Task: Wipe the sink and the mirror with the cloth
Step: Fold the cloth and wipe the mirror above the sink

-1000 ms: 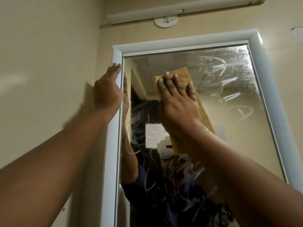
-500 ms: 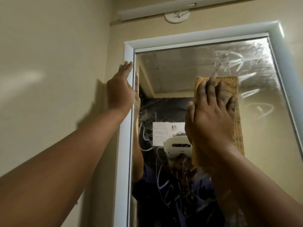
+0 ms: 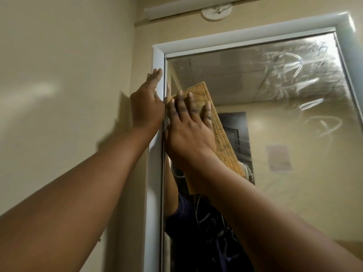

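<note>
Right hand [image 3: 188,132], fingers spread flat, pressing yellow cloth [image 3: 218,138] against mirror [image 3: 294,154], frame centre; left hand [image 3: 146,107], fingers together, flat on white mirror frame [image 3: 155,173].

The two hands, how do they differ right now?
The left hand rests bare on the white mirror frame; the right hand presses the yellow cloth flat against the mirror glass. The left reaches higher; the right sits lower, fingers spread. Both are open and flat.
</note>
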